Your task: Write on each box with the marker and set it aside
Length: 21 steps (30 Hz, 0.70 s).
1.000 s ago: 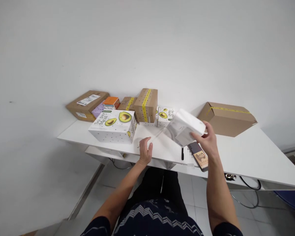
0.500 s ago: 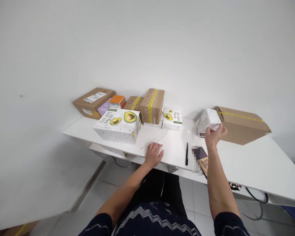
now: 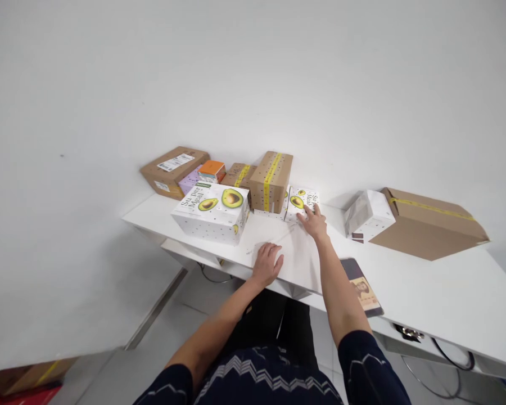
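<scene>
Small white cardboard box printed with avocados [image 3: 294, 212] lies flat on the white rectangular table [image 3: 409, 275], at 1 o'clock from the left hand [image 3: 266, 263]; 12 o'clock points from the wearer toward the wall [image 3: 253, 84]. Right hand [image 3: 314, 224]: fingers parted over the box's near right corner, not closed around it; whether they press or merely rest there cannot be told. Coming from above probably suits a low box whose left side is hemmed in by its neighbours. Left hand: fingers loosely curved and holding nothing, laid on the table near its front edge, presumably for support.

At 10 o'clock from the small box, the tall brown cardboard box with yellow tape [image 3: 272, 183] appears to rest on a white dotted box [image 3: 270, 215], a stacking that likely saves surface. At 9 o'clock, the large white avocado-printed box [image 3: 211, 211] stands forward of the orange-topped box [image 3: 212, 169], the lilac box [image 3: 189, 181] and the labelled brown carton [image 3: 175, 165]; such crowding toward the wall plausibly leaves working room in front. At 3 o'clock, the white box with a glossy clear face [image 3: 369, 216] stands against the long brown carton with yellow tape [image 3: 434, 222], which may steady it. At 5 o'clock lies the flat dark rectangular object with a tan panel [image 3: 362, 289], just beside the right forearm.
</scene>
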Available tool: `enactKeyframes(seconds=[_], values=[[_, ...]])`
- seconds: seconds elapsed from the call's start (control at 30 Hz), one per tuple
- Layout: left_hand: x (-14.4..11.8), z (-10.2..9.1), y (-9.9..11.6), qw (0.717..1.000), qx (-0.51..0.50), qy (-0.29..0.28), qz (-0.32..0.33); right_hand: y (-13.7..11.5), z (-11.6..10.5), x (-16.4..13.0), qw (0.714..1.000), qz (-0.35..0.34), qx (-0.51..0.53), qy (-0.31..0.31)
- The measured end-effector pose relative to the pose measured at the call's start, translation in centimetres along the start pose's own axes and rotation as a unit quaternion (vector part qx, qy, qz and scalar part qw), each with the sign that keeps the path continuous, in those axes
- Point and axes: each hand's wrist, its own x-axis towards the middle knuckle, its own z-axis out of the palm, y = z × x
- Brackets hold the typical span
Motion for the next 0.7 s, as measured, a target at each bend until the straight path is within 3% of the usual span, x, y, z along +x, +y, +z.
enactKeyframes(seconds=[0.13,0.27,0.4,0.53,0.7], values=[[1.0,0.7,-0.8,0.99,-0.093,0.039,-0.102,1.3,0.8,-2.0,0.999,-0.021,0.009,0.034],[1.9,1.3,-0.3,0.965,-0.191,0.017,-0.181,2.0,2.2,-7.7,0.989,-0.097,0.022,0.108],[1.4,0.8,1.2,0.944,-0.251,-0.006,-0.212,2.0,3.8,-14.1,0.972,-0.17,0.055,0.149],[1.2,-2.1,3.1,0.945,-0.247,0.01,-0.216,1.9,2.8,-17.8,0.962,-0.166,0.129,0.174],[3.8,-7.8,5.7,0.964,-0.224,-0.002,-0.143,1.7,-3.2,-18.8,0.943,-0.128,0.199,0.234]])
